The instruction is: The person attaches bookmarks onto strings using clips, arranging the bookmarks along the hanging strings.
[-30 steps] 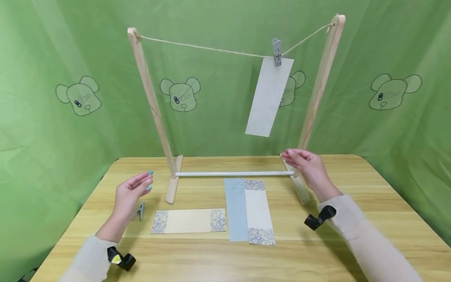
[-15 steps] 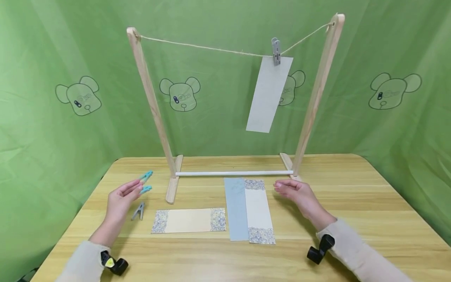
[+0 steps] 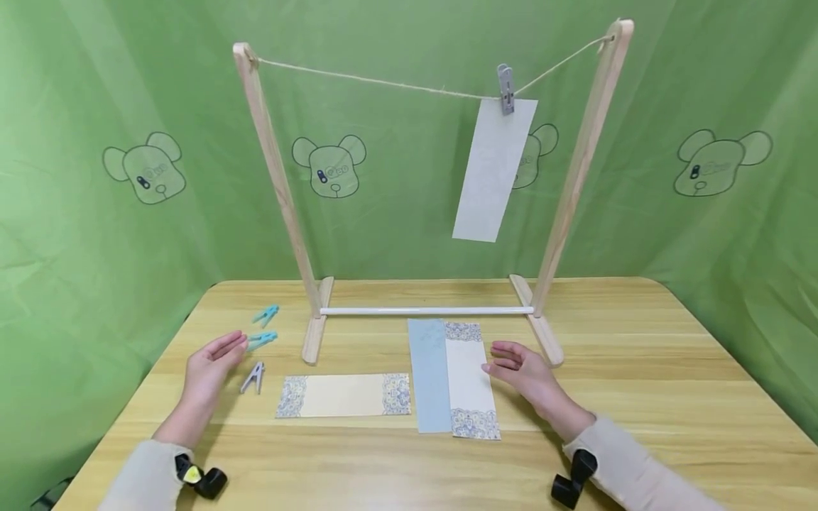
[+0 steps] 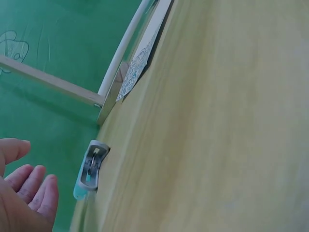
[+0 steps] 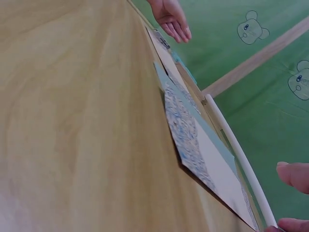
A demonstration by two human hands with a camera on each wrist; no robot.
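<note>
My left hand (image 3: 206, 376) hovers with nothing in it, beside two light-blue clothespins (image 3: 265, 314) and a grey clothespin (image 3: 253, 377). In the left wrist view its fingers are loosely bent, apart from the grey clothespin (image 4: 93, 164). At the right edge of a white card with blue lace-patterned ends (image 3: 469, 376), my right hand (image 3: 533, 380) has thumb and fingers spread; whether the thumb touches the card cannot be told. A pale blue card (image 3: 429, 376) lies partly against it. To their left lies a cream card with patterned ends (image 3: 344, 395).
A wooden stand with two uprights (image 3: 578, 170) and a white crossbar (image 3: 424, 311) stands at the back. Between its tops runs a sagging string (image 3: 358, 77), where a grey clothespin (image 3: 505, 89) holds a white card (image 3: 492, 174). Green fabric (image 3: 409, 241) encloses the table.
My right hand has come down from beside the right upright to the patterned card. The left hand has drawn back left and down, uncovering the blue clothespins. The hanging card sways slightly.
</note>
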